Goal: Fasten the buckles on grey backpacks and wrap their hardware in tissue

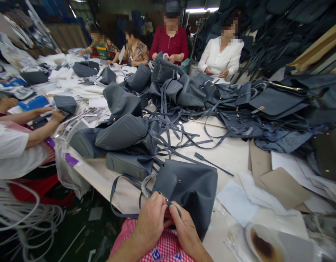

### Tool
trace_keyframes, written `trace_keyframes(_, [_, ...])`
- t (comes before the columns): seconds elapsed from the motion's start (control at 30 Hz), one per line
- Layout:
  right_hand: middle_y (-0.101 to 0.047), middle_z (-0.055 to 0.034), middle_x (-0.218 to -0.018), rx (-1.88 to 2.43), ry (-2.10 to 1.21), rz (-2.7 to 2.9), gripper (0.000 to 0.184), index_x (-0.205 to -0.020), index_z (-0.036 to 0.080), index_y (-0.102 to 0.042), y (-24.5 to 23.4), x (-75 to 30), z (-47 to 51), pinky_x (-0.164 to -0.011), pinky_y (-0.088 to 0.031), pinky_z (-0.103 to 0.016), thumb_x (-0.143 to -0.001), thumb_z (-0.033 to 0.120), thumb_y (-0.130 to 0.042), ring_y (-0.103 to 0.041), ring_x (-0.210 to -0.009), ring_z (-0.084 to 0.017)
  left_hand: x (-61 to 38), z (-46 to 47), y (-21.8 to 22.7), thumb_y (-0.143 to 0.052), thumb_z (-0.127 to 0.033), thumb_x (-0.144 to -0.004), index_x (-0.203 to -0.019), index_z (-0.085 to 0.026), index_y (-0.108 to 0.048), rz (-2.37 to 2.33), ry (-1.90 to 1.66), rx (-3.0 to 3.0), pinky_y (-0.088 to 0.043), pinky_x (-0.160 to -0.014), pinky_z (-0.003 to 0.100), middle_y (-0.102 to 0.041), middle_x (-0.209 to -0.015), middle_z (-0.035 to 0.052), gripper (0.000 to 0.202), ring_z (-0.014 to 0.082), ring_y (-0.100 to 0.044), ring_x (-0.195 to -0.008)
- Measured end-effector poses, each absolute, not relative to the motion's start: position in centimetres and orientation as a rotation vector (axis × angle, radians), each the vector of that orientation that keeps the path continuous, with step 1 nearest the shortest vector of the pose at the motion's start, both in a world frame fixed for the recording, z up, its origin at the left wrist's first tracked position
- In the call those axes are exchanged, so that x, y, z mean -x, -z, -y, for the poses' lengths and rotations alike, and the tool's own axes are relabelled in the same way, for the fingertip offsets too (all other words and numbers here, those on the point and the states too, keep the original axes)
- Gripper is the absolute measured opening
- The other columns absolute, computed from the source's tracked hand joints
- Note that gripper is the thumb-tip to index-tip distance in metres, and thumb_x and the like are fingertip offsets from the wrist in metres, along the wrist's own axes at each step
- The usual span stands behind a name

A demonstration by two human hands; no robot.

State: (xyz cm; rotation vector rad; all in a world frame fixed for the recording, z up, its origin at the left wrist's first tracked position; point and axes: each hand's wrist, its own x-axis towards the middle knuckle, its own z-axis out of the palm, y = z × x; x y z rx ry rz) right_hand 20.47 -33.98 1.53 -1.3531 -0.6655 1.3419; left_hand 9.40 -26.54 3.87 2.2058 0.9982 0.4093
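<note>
Left hand (152, 211) and right hand (186, 222) are pinching 1 strap (174, 207) — a slackening grip could be dropping the bag (196, 185) (soft-sided) off the worktop's (236, 156) near edge.

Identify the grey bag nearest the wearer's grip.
The frontmost bag, at the table's near edge: left grip and right grip meet by its flap; other bags lie farther off.

Beyond the far edge of the cream tabletop (237, 154), the room is dim, with a bright strip light (202, 10) overhead. A brown panel (67, 38) stands past the far left corner. Below the left edge, pale scraps litter the dark floor (102, 233) near a red seat (49, 190).
</note>
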Motion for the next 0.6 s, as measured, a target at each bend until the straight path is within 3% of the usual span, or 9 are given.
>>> trace_keyframes(0.13, [-0.068, -0.0040, -0.078, 1.351, -1.376, 0.570, 0.048, -0.080, 0.018, -0.063, -1.4, -20.5, 33.9, -0.055, -0.055, -0.028, -0.086, 0.064, -0.050, -0.066, -0.068, -0.020, -9.1, 26.4, -2.8, -0.037, -0.013, -0.088, -0.080, -0.021, -0.047, -0.896, -0.306, -2.397, -0.045, -0.066, 0.034, -0.056, -0.080, 0.0054, 0.015, 0.0215, -0.054, -0.073])
trace_keyframes(0.23, [-0.069, -0.0049, -0.077, 1.376, -1.413, 0.421, 0.055, -0.087, 0.016, -0.065, -1.1, -20.4, 33.7, -0.054, -0.056, -0.028, -0.081, 0.069, -0.053, -0.066, -0.061, -0.018, -8.2, 26.2, -2.2, -0.040, -0.010, -0.084, -0.080, -0.021, -0.048, -0.799, -0.284, -2.412, -0.045, -0.066, 0.033, -0.056, -0.078, 0.0046, 0.014, 0.0207, -0.053, -0.071])
trace_keyframes(0.4, [-0.073, -0.0109, -0.080, 1.252, -1.473, 0.289, 0.060, -0.098, 0.011, -0.067, -0.8, -20.5, 33.6, -0.054, -0.058, -0.026, -0.081, 0.068, -0.057, -0.071, -0.067, -0.019, -5.6, 24.8, -3.3, -0.034, -0.021, -0.094, -0.078, -0.022, -0.047, -0.991, -0.454, -2.048, -0.045, -0.065, 0.028, -0.054, -0.075, 0.0014, 0.020, 0.0171, -0.053, -0.070])
trace_keyframes(0.5, [-0.074, -0.0123, -0.083, 1.187, -1.504, 0.274, 0.060, -0.102, 0.011, -0.066, -0.8, -20.6, 33.5, -0.054, -0.058, -0.025, -0.083, 0.066, -0.055, -0.072, -0.069, -0.019, -4.6, 24.0, -4.8, -0.042, -0.025, -0.092, -0.072, -0.021, -0.048, -1.105, -0.512, -1.912, -0.042, -0.060, 0.026, -0.052, -0.067, -0.0009, 0.021, 0.0159, -0.052, -0.064])
trace_keyframes(0.6, [-0.073, -0.0112, -0.086, 1.215, -1.504, 0.341, 0.057, -0.100, 0.012, -0.066, -1.1, -20.5, 33.5, -0.056, -0.058, -0.025, -0.084, 0.065, -0.055, -0.071, -0.072, -0.019, -5.2, 24.3, -6.0, -0.048, -0.023, -0.089, -0.074, -0.020, -0.057, -1.009, -0.477, -1.912, -0.043, -0.065, 0.027, -0.058, -0.073, 0.0012, 0.018, 0.0172, -0.056, -0.070])
